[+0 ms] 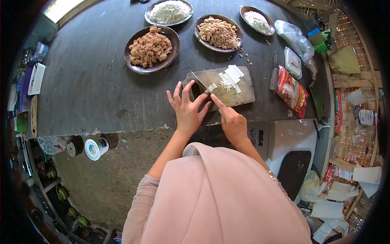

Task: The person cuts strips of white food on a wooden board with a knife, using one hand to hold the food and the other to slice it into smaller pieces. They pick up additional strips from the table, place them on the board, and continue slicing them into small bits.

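A wooden cutting board (246,94) lies near the table's front edge. White flat strips (232,76) and small cut sticks (212,87) of an unidentified food rest on it. My right hand (235,124) is closed at the board's front edge, its index finger stretched along a knife (198,79); the handle is hidden beneath the hand. The thin blade points up and left across the board. My left hand (187,110) is at the board's left end, fingers spread, with index finger and thumb close to the blade and the cut sticks.
Behind the board stand plates of brown pieces (150,48) (218,33) and of white shreds (170,11) (256,21). To the right lie another knife (274,72), a red packet (292,91), a white pack (293,62) and a clear plastic bag (294,38). A white tub (96,149) sits below the table's edge.
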Available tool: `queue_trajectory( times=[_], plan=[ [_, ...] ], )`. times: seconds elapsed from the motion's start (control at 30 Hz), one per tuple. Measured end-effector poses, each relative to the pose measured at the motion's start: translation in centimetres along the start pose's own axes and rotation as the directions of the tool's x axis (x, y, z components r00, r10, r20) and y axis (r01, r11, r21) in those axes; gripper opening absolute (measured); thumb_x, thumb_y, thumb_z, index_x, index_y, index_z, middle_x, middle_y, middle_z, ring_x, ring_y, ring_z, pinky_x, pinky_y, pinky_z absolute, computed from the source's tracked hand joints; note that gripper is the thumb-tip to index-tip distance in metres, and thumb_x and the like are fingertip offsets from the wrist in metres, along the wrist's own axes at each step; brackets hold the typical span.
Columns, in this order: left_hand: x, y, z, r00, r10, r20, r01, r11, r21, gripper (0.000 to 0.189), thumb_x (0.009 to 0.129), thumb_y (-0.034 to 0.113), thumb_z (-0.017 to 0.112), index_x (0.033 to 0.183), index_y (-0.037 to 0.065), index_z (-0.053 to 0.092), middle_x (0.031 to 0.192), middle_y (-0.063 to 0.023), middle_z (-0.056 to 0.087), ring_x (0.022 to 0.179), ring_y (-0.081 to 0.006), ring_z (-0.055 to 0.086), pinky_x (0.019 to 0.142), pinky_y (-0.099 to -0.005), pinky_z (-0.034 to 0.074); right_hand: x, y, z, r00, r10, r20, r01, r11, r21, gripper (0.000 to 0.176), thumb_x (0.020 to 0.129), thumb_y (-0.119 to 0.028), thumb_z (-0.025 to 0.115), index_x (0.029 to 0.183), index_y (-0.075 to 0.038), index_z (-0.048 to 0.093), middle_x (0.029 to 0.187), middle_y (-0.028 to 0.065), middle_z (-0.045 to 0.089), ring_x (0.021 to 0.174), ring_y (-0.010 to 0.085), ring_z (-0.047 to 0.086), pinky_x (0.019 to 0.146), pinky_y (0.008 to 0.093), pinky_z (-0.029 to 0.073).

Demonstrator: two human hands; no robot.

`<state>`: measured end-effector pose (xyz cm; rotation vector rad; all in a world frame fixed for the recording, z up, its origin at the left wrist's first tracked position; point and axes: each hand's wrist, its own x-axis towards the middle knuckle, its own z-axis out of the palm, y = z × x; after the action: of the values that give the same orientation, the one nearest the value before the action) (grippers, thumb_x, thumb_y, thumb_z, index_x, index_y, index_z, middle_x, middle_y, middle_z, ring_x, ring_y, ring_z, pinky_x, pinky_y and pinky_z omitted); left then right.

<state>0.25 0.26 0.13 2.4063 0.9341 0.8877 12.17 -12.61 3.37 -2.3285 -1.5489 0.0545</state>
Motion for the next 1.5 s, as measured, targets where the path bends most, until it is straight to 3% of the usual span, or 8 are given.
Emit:
queue_trajectory(
  times=[0.3, 1.13, 1.2, 1.23, 1.3, 1.5],
  plan=[
    [0.0, 0.1, -0.2, 1.000, 0.000, 0.000, 0.000, 1.000, 0.000, 0.024, 0.078, 0.029, 0.085, 0.101, 0.025, 0.076, 0.148, -0.0051, 0.048, 0.146, -0.0392, 0.029, 0.118, -0.0675, 0.009, -0.3, 0.3, 0.0, 0.999, -0.040, -0.008, 0.040, 0.997, -0.063, 0.074, 0.092, -0.005, 0.063, 0.155, -0.038, 0.044, 0.066, 0.0048, 0.055, 0.052, 0.0258, 0.061, 0.051, 0.0388, 0.054],
    [-1.0, 0.0, -0.5, 1.000, -0.001, -0.008, 0.001, 0.997, 0.073, 0.026, 0.079, 0.029, 0.085, 0.103, 0.026, 0.077, 0.149, -0.0038, 0.048, 0.147, -0.0389, 0.028, 0.119, -0.0665, 0.007, -0.2, 0.0, 0.1, 0.999, -0.040, 0.021, 0.040, 0.999, -0.020, 0.084, 0.085, 0.000, 0.061, 0.157, -0.039, 0.040, 0.067, 0.0057, 0.055, 0.054, 0.0265, 0.063, 0.052, 0.0396, 0.055],
    [-1.0, -0.1, -0.4, 1.000, -0.003, -0.010, 0.003, 0.998, 0.061, 0.026, 0.080, 0.029, 0.085, 0.105, 0.027, 0.077, 0.148, -0.0040, 0.048, 0.147, -0.0393, 0.028, 0.118, -0.0668, 0.008, -0.2, -0.3, 0.0, 1.000, 0.000, 0.013, -0.001, 1.000, 0.007, 0.065, 0.096, -0.009, 0.061, 0.153, -0.037, 0.047, 0.066, 0.0071, 0.055, 0.054, 0.0279, 0.060, 0.053, 0.0418, 0.054],
    [-1.0, -0.2, -0.4, 1.000, -0.006, -0.012, 0.006, 0.998, 0.064, 0.026, 0.080, 0.029, 0.085, 0.105, 0.027, 0.077, 0.148, -0.0040, 0.048, 0.147, -0.0393, 0.028, 0.118, -0.0668, 0.008, -0.3, -0.3, -0.1, 1.000, -0.003, 0.014, 0.003, 1.000, 0.009, 0.065, 0.096, -0.009, 0.061, 0.153, -0.037, 0.047, 0.066, 0.0071, 0.055, 0.054, 0.0279, 0.060, 0.053, 0.0418, 0.054],
    [-1.1, -0.2, -0.4, 1.000, 0.004, -0.009, -0.004, 0.998, 0.064, 0.024, 0.081, 0.032, 0.083, 0.104, 0.027, 0.076, 0.149, -0.0059, 0.046, 0.147, -0.0388, 0.026, 0.119, -0.0684, 0.006, -0.7, -0.2, -0.4, 0.999, -0.011, 0.051, 0.011, 1.000, -0.014, 0.079, 0.088, -0.002, 0.061, 0.156, -0.037, 0.042, 0.067, 0.0066, 0.056, 0.054, 0.0275, 0.064, 0.051, 0.0407, 0.055],
    [-1.0, -0.3, -0.3, 1.000, 0.007, -0.011, -0.007, 0.998, 0.066, 0.024, 0.081, 0.032, 0.083, 0.103, 0.028, 0.076, 0.148, -0.0059, 0.047, 0.147, -0.0386, 0.026, 0.119, -0.0682, 0.007, 0.1, 0.0, 0.3, 0.999, -0.030, 0.024, 0.030, 1.000, 0.007, 0.078, 0.089, -0.003, 0.060, 0.156, -0.038, 0.042, 0.067, 0.0060, 0.056, 0.053, 0.0273, 0.063, 0.050, 0.0407, 0.054]
  ],
)
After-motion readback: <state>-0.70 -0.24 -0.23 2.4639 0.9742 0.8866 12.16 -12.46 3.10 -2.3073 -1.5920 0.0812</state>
